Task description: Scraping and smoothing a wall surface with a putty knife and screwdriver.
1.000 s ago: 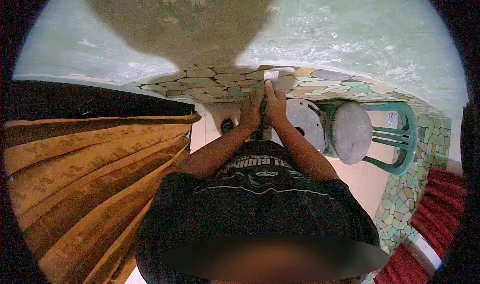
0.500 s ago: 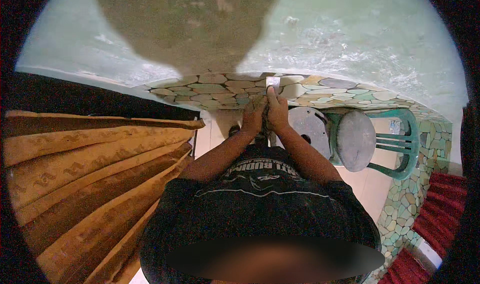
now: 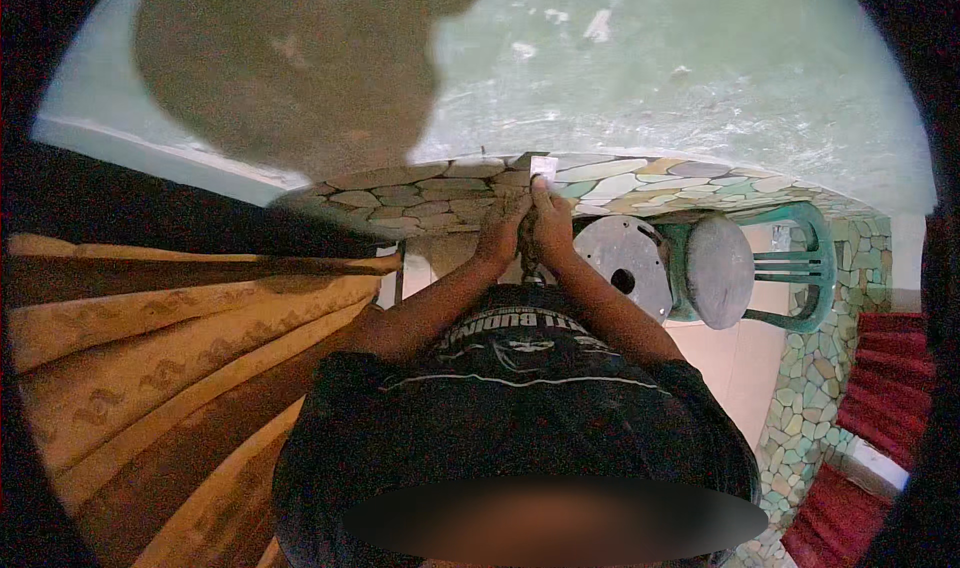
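Both my hands are held out together in front of my body, close to the stone-patterned lower wall (image 3: 400, 193). My right hand (image 3: 552, 230) is closed, its thumb pressed on a small flat white piece (image 3: 543, 164) that looks like a card or packet. The piece stands up past the thumb tip, in front of the wall; whether it touches the wall I cannot tell. Right beside it, my left hand (image 3: 503, 226) is closed too, its fingers mostly hidden. What it holds, if anything, does not show.
On my right stands a grey round plate-like top (image 3: 625, 258) with a dark hole. Past it is a green plastic chair (image 3: 815, 268) with a grey round piece (image 3: 722, 273) on its seat. A brown-orange curtain (image 3: 200, 358) hangs at left, red cloth (image 3: 885, 378) at far right.
The view has turned slightly, and the shadow on the green wall has slid left. My hands stay together with the white piece, shifted a little leftward in the picture.
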`<state>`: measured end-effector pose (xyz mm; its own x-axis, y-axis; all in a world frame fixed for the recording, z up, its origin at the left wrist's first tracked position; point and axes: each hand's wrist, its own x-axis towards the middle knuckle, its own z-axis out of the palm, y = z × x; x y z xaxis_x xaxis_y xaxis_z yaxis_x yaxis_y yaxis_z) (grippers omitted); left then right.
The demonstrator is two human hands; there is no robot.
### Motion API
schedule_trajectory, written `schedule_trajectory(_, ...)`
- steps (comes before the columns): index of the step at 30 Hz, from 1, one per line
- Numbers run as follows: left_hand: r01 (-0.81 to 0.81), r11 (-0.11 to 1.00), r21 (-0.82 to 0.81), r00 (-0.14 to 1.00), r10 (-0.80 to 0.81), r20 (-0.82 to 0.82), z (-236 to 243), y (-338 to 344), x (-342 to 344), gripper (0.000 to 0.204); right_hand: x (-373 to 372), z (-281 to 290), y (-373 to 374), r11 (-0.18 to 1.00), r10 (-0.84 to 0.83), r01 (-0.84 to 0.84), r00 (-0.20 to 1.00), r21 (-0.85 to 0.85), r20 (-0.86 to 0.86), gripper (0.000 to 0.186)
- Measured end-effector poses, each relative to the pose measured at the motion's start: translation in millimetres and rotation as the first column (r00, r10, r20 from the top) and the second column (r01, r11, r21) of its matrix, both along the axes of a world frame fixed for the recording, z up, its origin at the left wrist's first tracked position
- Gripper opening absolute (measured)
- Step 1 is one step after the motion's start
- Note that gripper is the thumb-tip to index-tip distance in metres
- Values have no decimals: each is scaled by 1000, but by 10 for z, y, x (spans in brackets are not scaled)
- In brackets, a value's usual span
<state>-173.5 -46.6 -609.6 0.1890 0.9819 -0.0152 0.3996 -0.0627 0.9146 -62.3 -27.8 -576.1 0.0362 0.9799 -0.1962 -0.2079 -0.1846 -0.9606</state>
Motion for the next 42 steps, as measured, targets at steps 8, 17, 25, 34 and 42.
schedule_trajectory(8,3,1000,17,984,-6,177,40,69,-147,32,-289,506,-109,980,-144,121,979,-159,-145,43)
schedule_trajectory(17,-3,959,-283,885,134,446,41,162,111,31,-64,444,-89,976,-116,96,989,-193,-96,42)
schedule_trajectory(25,-6,998,-66,954,25,298,4,173,632,28,555,64,85,993,-84,73,988,-88,-126,42)
schedule_trajectory(34,-89,950,-298,931,186,314,-219,101,1107,33,1094,285,-1,989,51,-88,959,123,279,48)
schedule_trajectory(42,-102,943,318,824,259,-504,-249,125,1386,47,1220,346,161,996,57,-36,963,-81,265,47)
